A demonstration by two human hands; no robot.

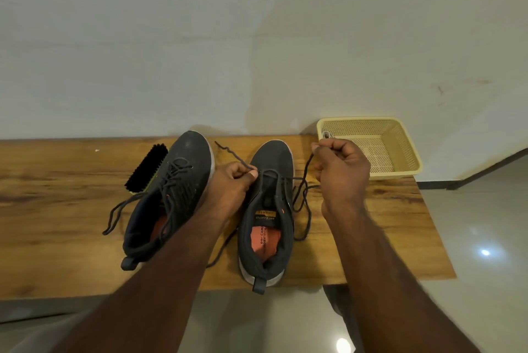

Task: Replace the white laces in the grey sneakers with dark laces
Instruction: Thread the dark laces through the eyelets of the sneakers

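Head view looks down on a wooden counter (71, 209) set against a pale wall, with two grey sneakers standing on it, toes toward the wall. Left sneaker (171, 195) is already strung with a dark lace whose loose ends trail off to its left. Right sneaker (268, 209) carries the dark lace (304, 198) only through its lowest eyelets, so by my reading the lacing of this second shoe is just under way. A cream basket (400, 146) sits at the counter's far right corner, and something pale that may be a white lace (326, 134) peeks from it; too small to tell for sure. A black brush (145, 168) lies just beside the left sneaker.

Both hands are closed on the dark lace. Left hand (231, 184) pinches one end between thumb and forefinger just over the right sneaker's tongue, the tip poking up past it. Right hand (340, 169) holds the other end in curled fingers, raised to the right of the shoe, with slack looping down onto the counter.

That lace looks light, limp and kinked; it will likely flop, so it is best gripped close to the stiff tip when feeding an eyelet. Each sneaker seems light enough to slide if tugged
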